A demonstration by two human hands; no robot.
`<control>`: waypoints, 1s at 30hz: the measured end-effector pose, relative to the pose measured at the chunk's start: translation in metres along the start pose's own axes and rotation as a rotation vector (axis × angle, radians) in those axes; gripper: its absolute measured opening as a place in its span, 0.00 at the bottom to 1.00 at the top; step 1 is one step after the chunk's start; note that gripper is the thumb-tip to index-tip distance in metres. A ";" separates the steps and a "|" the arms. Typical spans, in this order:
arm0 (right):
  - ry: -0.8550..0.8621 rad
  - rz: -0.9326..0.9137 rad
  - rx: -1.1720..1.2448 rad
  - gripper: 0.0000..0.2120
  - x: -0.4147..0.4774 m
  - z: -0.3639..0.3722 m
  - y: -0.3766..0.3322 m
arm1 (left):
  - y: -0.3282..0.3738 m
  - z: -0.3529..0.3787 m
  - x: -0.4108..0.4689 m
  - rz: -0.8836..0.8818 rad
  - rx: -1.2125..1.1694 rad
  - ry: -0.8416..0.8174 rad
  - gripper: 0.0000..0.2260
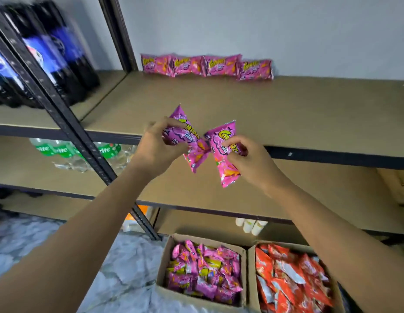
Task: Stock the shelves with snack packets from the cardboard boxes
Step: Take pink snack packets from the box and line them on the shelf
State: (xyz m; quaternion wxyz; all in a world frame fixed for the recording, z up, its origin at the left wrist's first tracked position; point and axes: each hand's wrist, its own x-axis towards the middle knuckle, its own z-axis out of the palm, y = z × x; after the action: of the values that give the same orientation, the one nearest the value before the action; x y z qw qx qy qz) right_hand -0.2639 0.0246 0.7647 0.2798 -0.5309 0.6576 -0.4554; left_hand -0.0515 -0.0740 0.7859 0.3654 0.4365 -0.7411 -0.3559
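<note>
My left hand (159,146) grips one pink snack packet (192,141) and my right hand (248,158) pinches a second pink packet (223,163); both are held in the air just in front of the upper shelf's front edge (332,157). Several matching pink packets (206,66) stand in a row against the wall at the back of that brown shelf board (286,109). Below on the floor, an open cardboard box (164,267) holds many pink packets (205,272). Beside it on the right, a second box (251,279) is full of red-orange packets (291,281).
A black metal upright (60,114) separates this bay from the left one, which holds dark cola bottles (49,53) above and green-labelled clear bottles (67,152) below. White small bottles (250,225) stand on the lowest shelf. The floor (38,240) is grey marble.
</note>
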 end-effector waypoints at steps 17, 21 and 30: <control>0.037 -0.092 -0.485 0.22 0.154 -0.188 0.036 | 0.036 0.139 0.144 -0.091 -0.237 0.136 0.13; 0.054 -0.084 -0.655 0.19 0.200 -0.215 0.052 | 0.034 0.174 0.187 -0.041 -0.190 0.136 0.13; 0.098 -0.086 -0.931 0.24 0.285 -0.244 0.098 | 0.028 0.231 0.260 0.076 -0.198 0.236 0.13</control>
State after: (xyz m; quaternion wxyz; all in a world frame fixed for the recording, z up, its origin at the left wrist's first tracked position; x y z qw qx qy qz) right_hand -0.5947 -0.1709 0.8147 -0.0387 -0.6046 0.7817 -0.1478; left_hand -0.3501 -0.2514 0.7586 0.5045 0.4090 -0.6701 -0.3595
